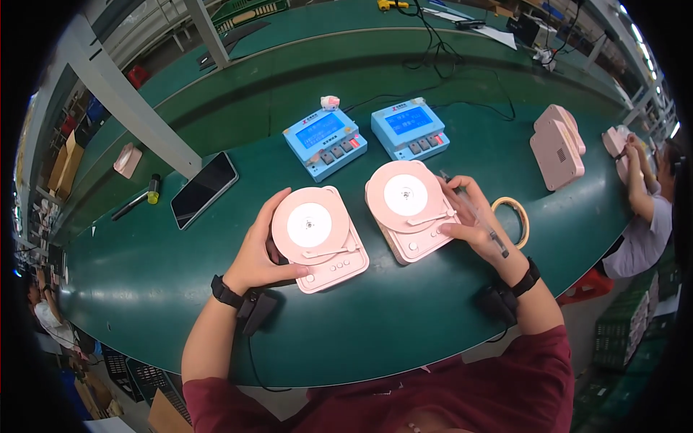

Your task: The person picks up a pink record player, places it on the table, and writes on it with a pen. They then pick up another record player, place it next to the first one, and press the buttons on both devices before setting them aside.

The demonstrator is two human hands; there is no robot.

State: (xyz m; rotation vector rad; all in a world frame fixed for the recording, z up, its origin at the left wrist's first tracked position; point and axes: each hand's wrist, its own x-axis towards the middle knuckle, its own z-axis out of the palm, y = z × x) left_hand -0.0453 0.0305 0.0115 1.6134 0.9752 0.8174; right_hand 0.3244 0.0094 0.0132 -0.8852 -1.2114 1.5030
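Two pink toy-like record players stand side by side over the green table, each with a white disc, a small tonearm and round buttons. My left hand is closed around the left edge of the left record player, its thumb by the lower buttons. Around the right edge of the other record player my right hand is closed, thumb on the front near the buttons. A clear pen with a dark tip is also tucked in that hand, lying across the fingers. The fingers beneath both players are hidden.
Two blue test boxes with screens stand behind the players. A third pink player is at the right, beyond a tape roll. At left lie a phone and a marker. A co-worker sits far right.
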